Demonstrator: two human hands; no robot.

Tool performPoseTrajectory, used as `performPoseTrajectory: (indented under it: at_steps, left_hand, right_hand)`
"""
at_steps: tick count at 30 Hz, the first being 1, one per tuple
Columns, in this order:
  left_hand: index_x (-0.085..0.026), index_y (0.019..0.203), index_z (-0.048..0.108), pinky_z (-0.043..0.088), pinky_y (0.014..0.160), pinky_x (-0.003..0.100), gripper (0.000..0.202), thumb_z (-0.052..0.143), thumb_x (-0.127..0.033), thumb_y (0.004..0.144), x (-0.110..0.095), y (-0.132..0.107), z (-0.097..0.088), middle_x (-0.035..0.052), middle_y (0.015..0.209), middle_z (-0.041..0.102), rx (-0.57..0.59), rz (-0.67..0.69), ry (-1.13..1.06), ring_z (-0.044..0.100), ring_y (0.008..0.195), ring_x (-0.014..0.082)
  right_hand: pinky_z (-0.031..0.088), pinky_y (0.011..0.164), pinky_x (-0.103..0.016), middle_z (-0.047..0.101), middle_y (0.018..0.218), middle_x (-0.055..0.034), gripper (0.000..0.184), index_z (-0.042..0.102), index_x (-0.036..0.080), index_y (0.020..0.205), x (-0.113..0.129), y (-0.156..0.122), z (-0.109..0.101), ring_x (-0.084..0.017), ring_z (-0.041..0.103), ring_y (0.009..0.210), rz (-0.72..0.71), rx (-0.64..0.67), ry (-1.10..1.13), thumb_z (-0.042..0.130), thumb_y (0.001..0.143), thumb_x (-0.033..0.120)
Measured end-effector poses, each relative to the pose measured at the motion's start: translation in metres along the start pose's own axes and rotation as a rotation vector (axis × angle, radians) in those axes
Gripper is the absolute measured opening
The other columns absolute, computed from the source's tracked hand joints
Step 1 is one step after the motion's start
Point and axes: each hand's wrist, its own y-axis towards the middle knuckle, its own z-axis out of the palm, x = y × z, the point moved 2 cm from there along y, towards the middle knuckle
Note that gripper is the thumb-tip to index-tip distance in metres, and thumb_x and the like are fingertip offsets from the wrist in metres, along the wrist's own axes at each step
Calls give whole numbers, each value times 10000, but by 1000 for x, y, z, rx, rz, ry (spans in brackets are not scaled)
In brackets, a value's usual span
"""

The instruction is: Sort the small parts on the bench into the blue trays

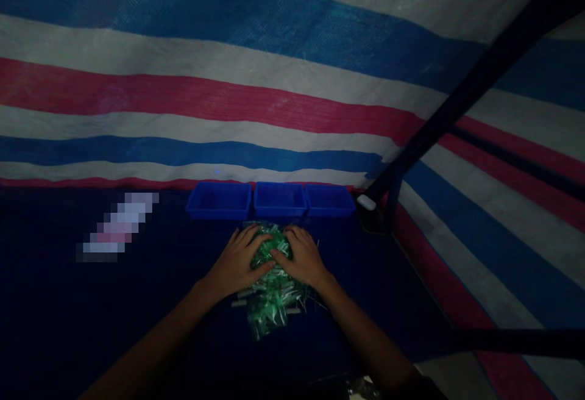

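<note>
While both hands cover the green heap, the step in hand looks like gathering it together.
In the head view, the left hand (235,264) and the right hand (307,260) rest on a heap of green plastic wrapping (269,310), fingers spread and cupped, thumbs near each other, neither clenched. The heap lies on the dark blue table (91,308), in front of three blue trays (280,212) and apart from them; thin pale strips (293,311) poke out at its edges. In the dim light, what the wrapping holds is hard to tell. Judging by those loose ends, the next move calls for even pressure from both palms, so that nothing slips out sideways.
</note>
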Motion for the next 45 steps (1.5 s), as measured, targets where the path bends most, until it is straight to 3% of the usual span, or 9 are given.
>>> performPoseTrajectory:
  at_steps: [7,13,17,21,30,33,38,41,45]
  left_hand:
    - [-332,1251,396,120,1001,625,446,420,-465,826,21,-22,-18,57,1341,390,94,4,67,322,1250,265]
    - [-323,1219,460,175,999,593,431,452,-459,811,29,-27,-35,63,1366,344,26,-39,49,333,1230,288]
    - [-270,1249,435,291,980,481,570,548,-491,736,35,-36,-49,94,1316,377,-19,-45,4,356,1186,283]
    - [-268,1029,574,355,889,436,419,579,-520,695,41,-44,-54,52,1110,527,70,-70,15,440,1060,255]
    - [-200,783,557,426,672,280,211,569,-400,715,49,-39,-54,5,760,591,29,-195,-228,547,725,163]
    - [-196,693,528,419,603,250,186,540,-377,734,41,-39,-59,-17,658,561,-29,-212,-315,532,634,142]
    - [-185,738,535,423,687,261,102,471,-244,789,-8,-39,-67,10,757,557,-439,-105,-179,537,723,140]
    - [-186,781,563,425,758,265,128,439,-196,811,-33,-35,-59,25,830,552,-457,59,-136,539,823,143]
    - [-179,737,589,420,827,272,178,425,-188,806,-32,-27,-50,45,925,556,-450,111,-229,536,910,149]
  right_hand:
    - [292,973,-445,526,1131,-98,431,519,184,1067,27,-3,12,-243,420,1131,1,-13,30,468,787,508]
    - [265,974,-498,545,1103,-105,449,551,176,1048,35,5,15,-277,374,1171,-15,-6,5,477,772,523]
    - [251,980,-508,501,1168,-116,473,513,170,1118,38,6,5,-287,289,1232,-37,-154,33,510,763,482]
    - [293,963,-455,543,1071,-80,295,543,195,1052,42,-1,-10,-242,325,1200,-111,-321,134,478,810,351]
    - [427,650,-299,577,691,-28,224,612,182,855,54,-14,-11,-140,525,666,-251,-197,273,432,839,315]
    - [427,602,-271,586,670,-10,228,610,204,870,59,-17,-11,-120,530,600,-212,-155,363,435,833,347]
    - [424,514,-239,558,647,21,348,462,210,1113,66,-15,-10,-109,516,531,-14,-163,791,366,855,421]
    - [440,500,-237,566,677,13,316,475,203,999,68,-5,-7,-110,527,520,110,-160,1063,333,855,445]
    - [447,521,-227,557,673,45,308,426,218,996,65,17,-7,-111,544,546,207,-332,1118,543,730,320]
